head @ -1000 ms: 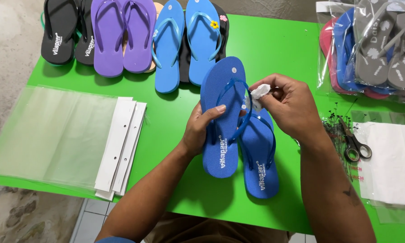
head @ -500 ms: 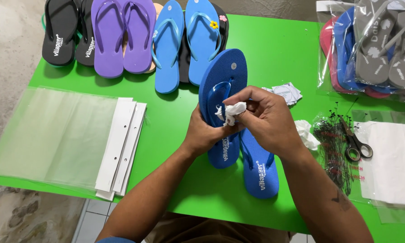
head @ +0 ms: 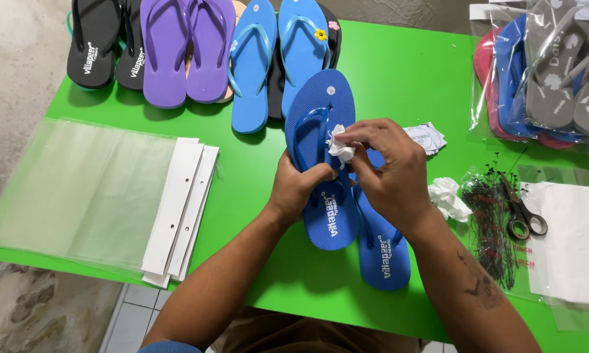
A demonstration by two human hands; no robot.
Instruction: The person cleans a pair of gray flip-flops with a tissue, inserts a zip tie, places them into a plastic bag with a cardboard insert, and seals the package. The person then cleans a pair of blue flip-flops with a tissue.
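Near the table's [head: 405, 72] front edge, our left hand [head: 297, 186] gripped the dark blue flip-flop [head: 324, 170] at mid-sole. Our right hand [head: 389, 170] pinched a crumpled white tissue [head: 339, 145] against its strap; its mate [head: 382, 252] lay beneath.

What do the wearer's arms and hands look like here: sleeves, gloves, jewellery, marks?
Both hands, the left hand and the right hand, are bare: no gloves, and no rings or watch that show. Both forearms are uncovered. A dark tattoo marks the right forearm. At the bottom edge, a sliver of blue fabric shows by the left upper arm, probably a short sleeve.
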